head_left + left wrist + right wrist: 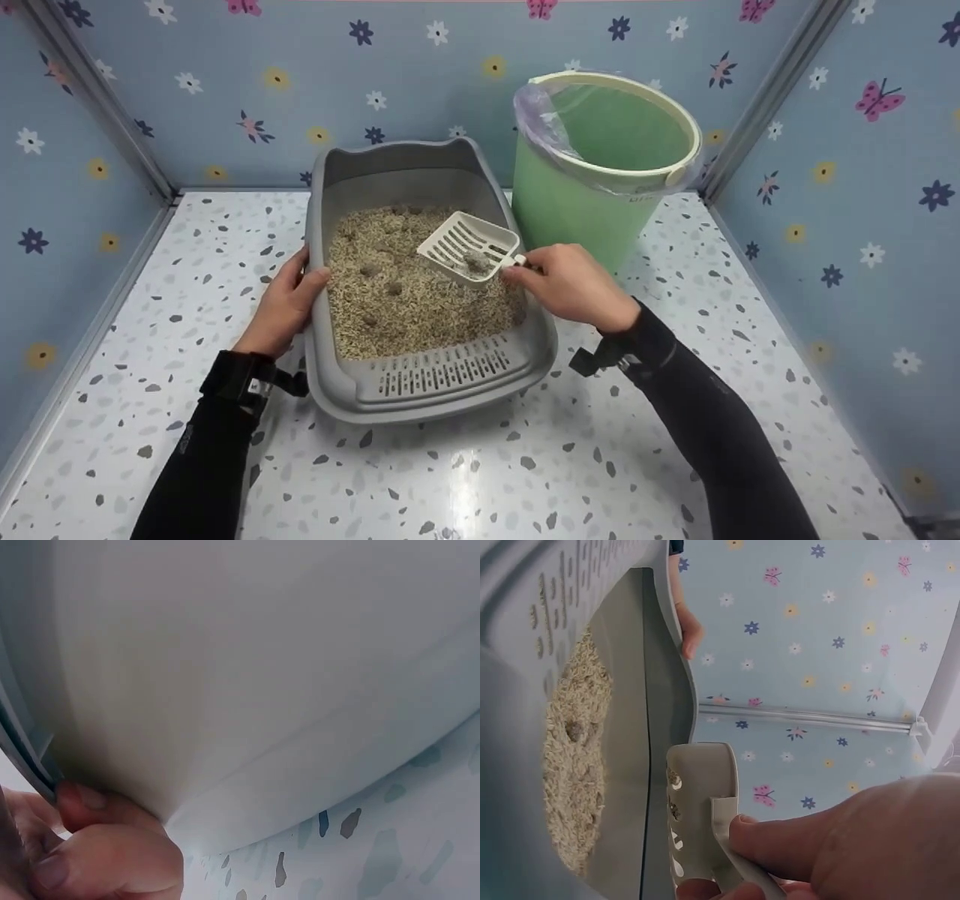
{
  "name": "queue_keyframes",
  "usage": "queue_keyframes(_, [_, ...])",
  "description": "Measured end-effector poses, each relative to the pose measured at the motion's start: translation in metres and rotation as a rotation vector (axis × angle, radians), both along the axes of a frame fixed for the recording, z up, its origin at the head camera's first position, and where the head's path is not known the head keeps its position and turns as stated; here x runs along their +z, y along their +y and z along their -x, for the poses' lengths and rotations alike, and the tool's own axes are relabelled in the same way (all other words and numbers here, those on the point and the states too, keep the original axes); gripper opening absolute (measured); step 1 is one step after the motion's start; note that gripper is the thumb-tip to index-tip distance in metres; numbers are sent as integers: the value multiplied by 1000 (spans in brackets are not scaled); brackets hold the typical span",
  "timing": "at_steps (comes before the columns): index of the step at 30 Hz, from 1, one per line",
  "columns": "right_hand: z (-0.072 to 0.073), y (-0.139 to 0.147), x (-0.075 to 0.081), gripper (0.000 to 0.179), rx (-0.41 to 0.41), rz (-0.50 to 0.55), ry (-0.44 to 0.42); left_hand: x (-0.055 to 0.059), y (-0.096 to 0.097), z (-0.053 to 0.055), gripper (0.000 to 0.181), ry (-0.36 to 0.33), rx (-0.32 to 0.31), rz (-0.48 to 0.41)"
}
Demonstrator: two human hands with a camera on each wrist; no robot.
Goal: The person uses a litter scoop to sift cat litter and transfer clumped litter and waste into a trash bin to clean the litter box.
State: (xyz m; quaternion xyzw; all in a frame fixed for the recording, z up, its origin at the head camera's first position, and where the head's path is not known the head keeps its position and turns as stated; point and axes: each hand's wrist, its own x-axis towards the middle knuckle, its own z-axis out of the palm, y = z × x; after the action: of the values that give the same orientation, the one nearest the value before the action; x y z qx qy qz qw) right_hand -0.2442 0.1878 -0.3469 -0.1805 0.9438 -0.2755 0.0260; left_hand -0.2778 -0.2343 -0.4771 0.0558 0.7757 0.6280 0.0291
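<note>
- The left hand [289, 304] grips the left rim of the grey litter box [409, 187], thumb on top, fingers curled beneath.
- The right hand [577, 289] holds the scoop's handle, thumb and fingers closed round it, at the box's right rim.
- The white slotted scoop [469, 246] is over the box's right half, carrying what looks like a small greyish clump [476, 262].
- Pitted tan litter [420, 307] lies inside the box.
- A green bin [577, 217] stands right of the box, toward its back.
</note>
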Motion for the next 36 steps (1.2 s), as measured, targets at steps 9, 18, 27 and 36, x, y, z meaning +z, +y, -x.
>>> queue_keyframes(9, [3, 6, 32, 47, -13, -19, 22, 1, 3, 2, 80, 4, 1, -10])
queue_keyframes(18, [9, 13, 82, 47, -40, -38, 26, -1, 3, 2, 79, 1, 1, -19])
queue_keyframes(27, [17, 33, 125, 55, -105, -48, 64, -2, 2, 1, 79, 1, -3, -27])
queue_keyframes(36, [33, 56, 141, 60, -163, -57, 65, -2, 4, 1, 78, 6, 1, -41])
